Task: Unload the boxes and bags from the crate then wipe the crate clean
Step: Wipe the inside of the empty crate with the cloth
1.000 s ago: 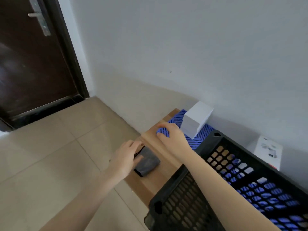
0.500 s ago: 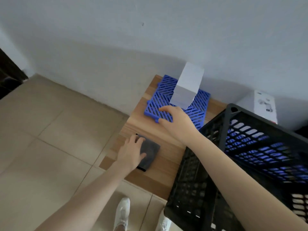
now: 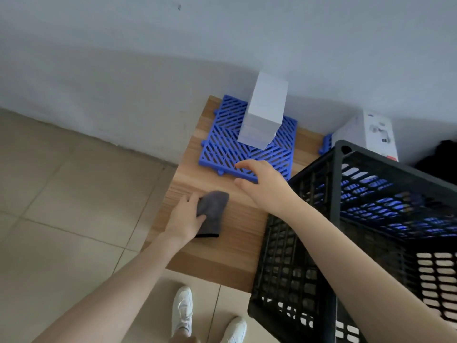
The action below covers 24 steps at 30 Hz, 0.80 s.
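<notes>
Crate [image 3: 371,231] stands on the desk [image 3: 222,248], seemingly emptied; a white box [image 3: 264,115] rests on a blue mat [image 3: 235,149] beside it. Right hand [image 3: 264,186] hovers, fingers spread and empty, while left hand [image 3: 185,219] pinches the grey cloth [image 3: 212,211] (presumably for wiping).

I have one view only, from the head: it looks steeply down and forward, close over the wooden table [image 3: 222,253], taking in floor [image 3: 61,206], wall [image 3: 123,58] and my shoes [image 3: 183,310].
</notes>
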Each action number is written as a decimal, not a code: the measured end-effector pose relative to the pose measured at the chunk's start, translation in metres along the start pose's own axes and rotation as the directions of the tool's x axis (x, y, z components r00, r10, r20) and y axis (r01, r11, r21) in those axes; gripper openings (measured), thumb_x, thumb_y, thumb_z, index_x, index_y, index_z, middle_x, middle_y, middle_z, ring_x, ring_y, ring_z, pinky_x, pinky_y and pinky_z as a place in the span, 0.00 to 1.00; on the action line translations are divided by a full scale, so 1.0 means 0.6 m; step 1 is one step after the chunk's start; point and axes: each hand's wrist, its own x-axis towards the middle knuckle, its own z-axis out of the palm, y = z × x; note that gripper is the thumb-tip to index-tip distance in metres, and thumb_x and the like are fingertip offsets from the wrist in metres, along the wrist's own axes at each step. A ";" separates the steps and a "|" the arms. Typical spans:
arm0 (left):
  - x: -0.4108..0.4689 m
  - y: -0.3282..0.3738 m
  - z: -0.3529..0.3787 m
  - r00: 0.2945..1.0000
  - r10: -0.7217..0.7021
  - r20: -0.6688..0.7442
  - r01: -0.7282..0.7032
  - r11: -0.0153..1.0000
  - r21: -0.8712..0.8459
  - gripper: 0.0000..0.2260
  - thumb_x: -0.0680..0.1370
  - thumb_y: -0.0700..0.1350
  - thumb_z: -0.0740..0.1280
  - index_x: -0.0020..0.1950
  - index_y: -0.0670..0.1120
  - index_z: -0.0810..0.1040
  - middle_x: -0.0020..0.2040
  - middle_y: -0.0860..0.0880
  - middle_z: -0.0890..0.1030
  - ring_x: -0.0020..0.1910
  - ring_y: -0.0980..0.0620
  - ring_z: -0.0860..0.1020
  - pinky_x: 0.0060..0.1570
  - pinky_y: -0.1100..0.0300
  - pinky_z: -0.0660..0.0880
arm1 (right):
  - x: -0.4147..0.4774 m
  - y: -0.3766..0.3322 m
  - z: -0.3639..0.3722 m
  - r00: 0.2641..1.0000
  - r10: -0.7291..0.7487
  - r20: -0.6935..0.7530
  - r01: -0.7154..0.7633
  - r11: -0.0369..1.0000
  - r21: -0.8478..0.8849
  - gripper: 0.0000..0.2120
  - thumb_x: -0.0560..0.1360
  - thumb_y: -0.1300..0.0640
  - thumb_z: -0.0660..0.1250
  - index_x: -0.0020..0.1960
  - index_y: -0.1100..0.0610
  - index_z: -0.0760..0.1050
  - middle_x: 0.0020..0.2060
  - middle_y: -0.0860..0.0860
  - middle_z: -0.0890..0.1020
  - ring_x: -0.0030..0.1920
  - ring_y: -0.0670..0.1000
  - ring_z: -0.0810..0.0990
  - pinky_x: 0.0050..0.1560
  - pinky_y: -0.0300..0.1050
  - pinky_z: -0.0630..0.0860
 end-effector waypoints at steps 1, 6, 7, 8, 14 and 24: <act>0.000 0.007 -0.012 0.998 0.012 -0.054 -0.015 0.998 -0.056 0.20 0.74 0.43 0.72 0.65 0.46 0.71 0.58 0.44 0.75 0.57 0.42 0.75 0.50 0.56 0.70 | -0.003 -0.002 -0.004 1.000 -0.008 -0.007 0.008 1.000 0.015 0.20 0.79 0.49 0.64 0.69 0.47 0.67 0.67 0.49 0.69 0.66 0.50 0.69 0.56 0.39 0.63; -0.020 0.066 -0.078 0.949 0.070 -0.307 -0.168 0.937 -0.307 0.20 0.72 0.42 0.75 0.61 0.53 0.74 0.53 0.57 0.80 0.51 0.57 0.78 0.47 0.67 0.71 | -0.025 -0.009 -0.032 0.998 -0.027 -0.062 0.034 0.992 0.123 0.29 0.77 0.47 0.66 0.75 0.50 0.61 0.71 0.50 0.67 0.69 0.50 0.68 0.61 0.41 0.65; -0.029 0.081 -0.089 0.941 0.067 -0.332 -0.192 0.912 -0.361 0.20 0.72 0.43 0.75 0.60 0.56 0.73 0.51 0.62 0.79 0.49 0.62 0.78 0.44 0.72 0.71 | -0.032 -0.009 -0.039 0.997 -0.019 -0.068 0.030 0.986 0.166 0.32 0.76 0.47 0.67 0.76 0.50 0.58 0.72 0.50 0.67 0.69 0.50 0.68 0.63 0.43 0.66; -0.040 0.097 -0.098 0.933 0.065 -0.354 -0.215 0.889 -0.404 0.20 0.72 0.43 0.75 0.59 0.59 0.72 0.50 0.65 0.79 0.48 0.65 0.78 0.42 0.74 0.71 | -0.040 -0.008 -0.046 0.998 -0.014 -0.068 0.028 0.976 0.214 0.35 0.75 0.45 0.68 0.76 0.50 0.57 0.72 0.50 0.67 0.69 0.50 0.68 0.64 0.44 0.67; -0.116 0.202 -0.115 0.874 0.050 -0.483 -0.294 0.846 -0.445 0.22 0.71 0.49 0.76 0.53 0.71 0.71 0.50 0.64 0.80 0.46 0.66 0.79 0.42 0.67 0.77 | -0.099 0.011 -0.085 0.991 -0.105 -0.079 0.125 0.936 0.329 0.27 0.71 0.43 0.71 0.67 0.50 0.72 0.54 0.47 0.82 0.53 0.47 0.80 0.57 0.51 0.77; -0.293 0.363 -0.092 0.750 0.134 -0.648 -0.395 0.876 -0.276 0.19 0.75 0.51 0.73 0.62 0.62 0.71 0.58 0.70 0.76 0.56 0.64 0.77 0.54 0.70 0.72 | -0.214 0.089 -0.199 0.900 -0.203 -0.386 0.419 0.644 0.640 0.02 0.74 0.53 0.69 0.46 0.50 0.77 0.42 0.48 0.83 0.46 0.47 0.81 0.43 0.41 0.77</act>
